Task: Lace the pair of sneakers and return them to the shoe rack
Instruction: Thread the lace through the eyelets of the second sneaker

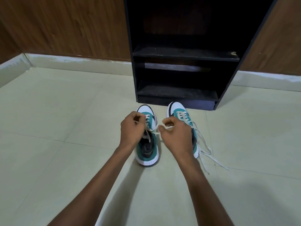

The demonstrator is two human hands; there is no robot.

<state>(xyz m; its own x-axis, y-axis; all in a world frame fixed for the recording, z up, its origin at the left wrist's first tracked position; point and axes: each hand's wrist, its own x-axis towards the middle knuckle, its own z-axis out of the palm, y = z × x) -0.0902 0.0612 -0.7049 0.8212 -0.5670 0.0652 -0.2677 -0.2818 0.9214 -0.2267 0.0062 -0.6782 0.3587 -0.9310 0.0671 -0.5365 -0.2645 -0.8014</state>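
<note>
Two teal, white and black sneakers stand side by side on the floor, toes toward the black shoe rack (182,54). Over the left sneaker (149,150) my left hand (132,129) grips one end of its white lace (154,132). My right hand (176,133) pinches the other end of that lace between thumb and fingers, and the lace stretches between the two hands. The right sneaker (179,110) is partly hidden behind my right hand. Its loose lace ends (210,154) trail on the floor to the right.
The rack stands against a wood-panelled wall (65,26), with dark shelves and a low bottom ledge just beyond the sneakers' toes. Pale floor tiles (65,119) spread out to the left and right of the shoes.
</note>
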